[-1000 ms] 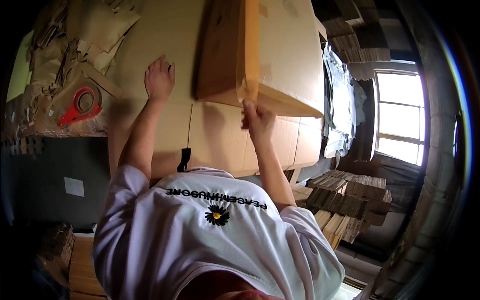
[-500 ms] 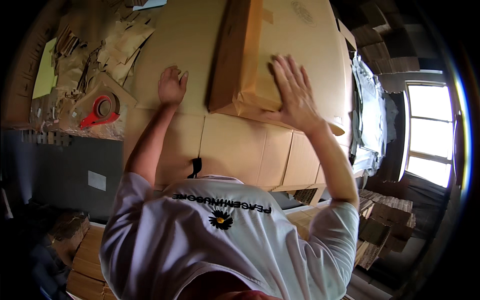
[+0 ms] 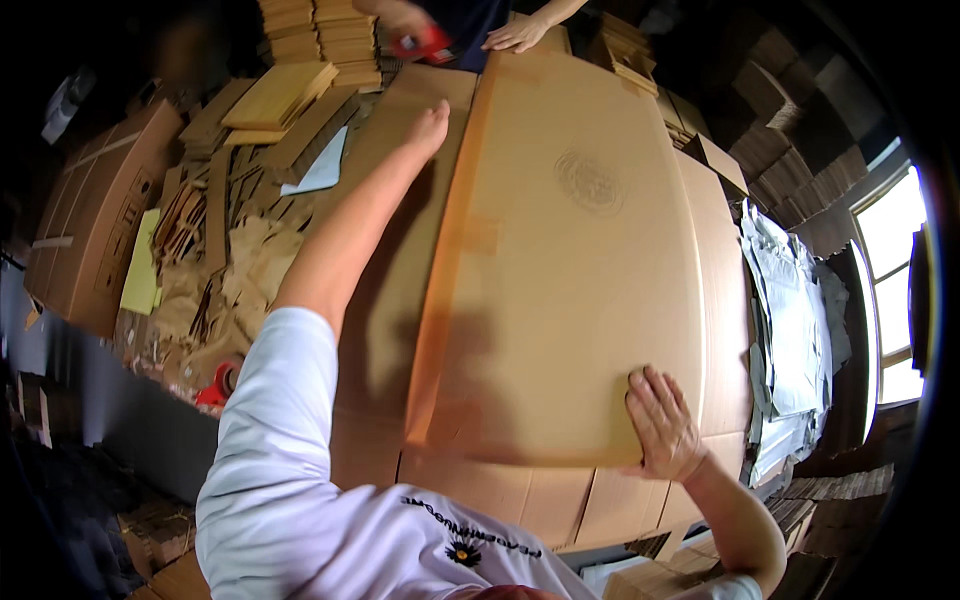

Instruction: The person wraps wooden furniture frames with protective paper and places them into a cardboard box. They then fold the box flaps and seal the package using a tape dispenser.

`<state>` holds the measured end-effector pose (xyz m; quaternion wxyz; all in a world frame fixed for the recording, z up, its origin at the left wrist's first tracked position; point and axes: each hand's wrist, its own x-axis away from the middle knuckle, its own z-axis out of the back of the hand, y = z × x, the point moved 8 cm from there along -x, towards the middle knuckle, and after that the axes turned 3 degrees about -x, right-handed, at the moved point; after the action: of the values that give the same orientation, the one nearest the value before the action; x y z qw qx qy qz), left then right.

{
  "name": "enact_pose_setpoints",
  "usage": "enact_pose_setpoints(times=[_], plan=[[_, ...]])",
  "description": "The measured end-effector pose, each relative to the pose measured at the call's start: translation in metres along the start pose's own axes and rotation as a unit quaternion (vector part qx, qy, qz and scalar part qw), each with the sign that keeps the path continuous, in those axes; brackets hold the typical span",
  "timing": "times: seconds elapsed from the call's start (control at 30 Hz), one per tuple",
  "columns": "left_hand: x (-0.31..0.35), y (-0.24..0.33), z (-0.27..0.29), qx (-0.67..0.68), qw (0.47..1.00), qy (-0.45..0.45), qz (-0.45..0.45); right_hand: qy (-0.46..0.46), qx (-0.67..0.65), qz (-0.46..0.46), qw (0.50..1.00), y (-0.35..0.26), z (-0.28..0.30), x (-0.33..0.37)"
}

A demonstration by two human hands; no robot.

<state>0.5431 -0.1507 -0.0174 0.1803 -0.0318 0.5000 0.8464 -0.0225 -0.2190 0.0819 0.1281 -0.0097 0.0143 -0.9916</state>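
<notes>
A large flat brown carton [image 3: 560, 330] lies before me, with shiny brown tape [image 3: 440, 330] along its left edge. My right hand [image 3: 665, 428] rests on its top at the near right corner, fingers stretched flat. My left hand [image 3: 430, 128] reaches far forward beside the taped left edge; its fingers are mostly hidden, and whether it touches the carton I cannot tell. At the far end a co-worker's hand [image 3: 515, 36] lies on the carton. The co-worker's other hand [image 3: 402, 20] holds a red tape dispenser [image 3: 430, 46], blurred.
Cardboard sheets [image 3: 385, 400] lie under the carton. To the left are paper scraps [image 3: 260, 250], another red tape dispenser [image 3: 220, 384] and a strapped box [image 3: 105, 220]. Stacked cardboard pieces [image 3: 330, 40] stand at the back left. Grey plastic sheeting [image 3: 785, 330] lies along the right.
My left hand has moved far forward along the carton's left side. My right hand has shifted to the near right corner. The view has moved, bringing the co-worker's hands into sight.
</notes>
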Motion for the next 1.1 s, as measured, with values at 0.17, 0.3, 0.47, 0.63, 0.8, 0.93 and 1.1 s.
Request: enact_pose_setpoints(times=[0.17, 0.3, 0.47, 0.63, 0.8, 0.93, 1.1], plan=[[-0.094, 0.043, -0.067, 0.012, 0.996, -0.082, 0.024, 0.010, -0.017, -0.007, 1.000, 0.002, 0.001, 0.002], [-0.057, 0.075, -0.086, -0.089, 0.984, -0.148, -0.033, -0.036, -0.023, -0.044, 0.998, 0.009, -0.003, 0.005], [0.032, 0.078, -0.037, -0.170, 0.972, -0.152, -0.049, 0.020, -0.028, -0.014, 0.999, 0.004, 0.002, 0.006], [0.164, 0.079, 0.029, -0.177, 0.964, -0.196, -0.038, 0.065, 0.006, 0.008, 0.998, -0.002, 0.001, 0.006], [0.295, 0.067, 0.085, -0.089, 0.974, -0.197, 0.076, 0.115, 0.020, 0.028, 0.993, -0.013, 0.003, 0.016], [0.374, 0.074, 0.126, -0.053, 0.994, -0.090, 0.021, 0.135, 0.016, 0.022, 0.990, -0.015, 0.004, 0.019], [0.431, 0.083, 0.142, 0.055, 0.997, 0.033, -0.050, 0.172, -0.015, 0.020, 0.985, -0.012, 0.013, 0.029]])
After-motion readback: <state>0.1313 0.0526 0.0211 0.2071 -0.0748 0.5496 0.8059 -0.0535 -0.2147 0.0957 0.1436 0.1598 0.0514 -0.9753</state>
